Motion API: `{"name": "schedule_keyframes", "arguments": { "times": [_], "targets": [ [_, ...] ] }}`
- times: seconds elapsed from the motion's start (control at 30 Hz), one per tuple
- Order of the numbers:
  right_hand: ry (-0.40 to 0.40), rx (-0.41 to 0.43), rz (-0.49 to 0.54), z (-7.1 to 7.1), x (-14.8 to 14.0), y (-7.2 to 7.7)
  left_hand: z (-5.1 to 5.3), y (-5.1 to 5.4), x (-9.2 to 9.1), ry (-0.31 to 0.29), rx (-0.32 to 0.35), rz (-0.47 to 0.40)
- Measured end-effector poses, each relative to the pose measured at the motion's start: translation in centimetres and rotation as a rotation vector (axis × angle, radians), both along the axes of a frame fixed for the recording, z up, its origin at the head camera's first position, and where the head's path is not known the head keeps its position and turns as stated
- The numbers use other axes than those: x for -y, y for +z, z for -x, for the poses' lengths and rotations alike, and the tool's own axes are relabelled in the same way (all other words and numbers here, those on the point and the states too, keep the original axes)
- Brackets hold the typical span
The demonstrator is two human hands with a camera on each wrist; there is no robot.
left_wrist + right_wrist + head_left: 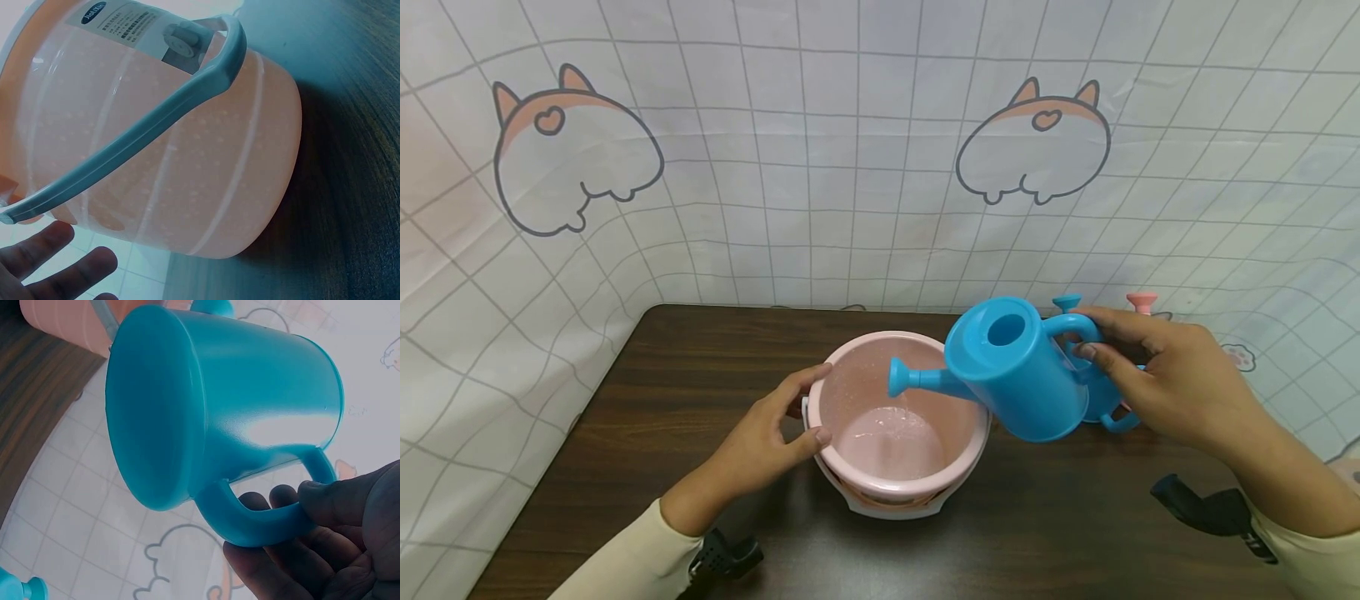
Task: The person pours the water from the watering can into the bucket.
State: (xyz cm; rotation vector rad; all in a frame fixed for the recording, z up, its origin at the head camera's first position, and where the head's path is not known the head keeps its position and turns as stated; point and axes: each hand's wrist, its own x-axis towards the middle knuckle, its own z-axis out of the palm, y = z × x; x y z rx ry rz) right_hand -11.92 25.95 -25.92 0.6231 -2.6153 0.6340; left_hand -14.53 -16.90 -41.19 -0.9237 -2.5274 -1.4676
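Observation:
A blue watering can (1026, 375) hangs tilted over a pink bucket (898, 487), its spout (917, 379) above the bucket's opening. My right hand (1172, 375) grips the can's handle (256, 525), fingers curled round it. Wet, shiny spots show on the bucket's floor. My left hand (767, 433) rests on the bucket's left rim, thumb on the near side. In the left wrist view, fingers (81, 269) of that hand show beside the bucket's wall, near its grey carrying handle (150, 128).
Behind the right hand stand a second blue watering can (1101, 400) and a pink sprinkler head (1141, 300). The dark wooden table (700, 383) ends at a white gridded curtain (850, 150). A label (140, 28) is on the bucket's side.

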Motion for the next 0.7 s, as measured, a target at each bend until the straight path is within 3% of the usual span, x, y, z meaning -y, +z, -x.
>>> {"name": "schedule_keyframes", "arguments": {
  "times": [0.7],
  "targets": [
    [-0.013, -0.005, -0.021, 0.09, -0.07, -0.01, 0.01, -0.01, -0.01, 0.004, -0.011, 0.008]
  ]
}}
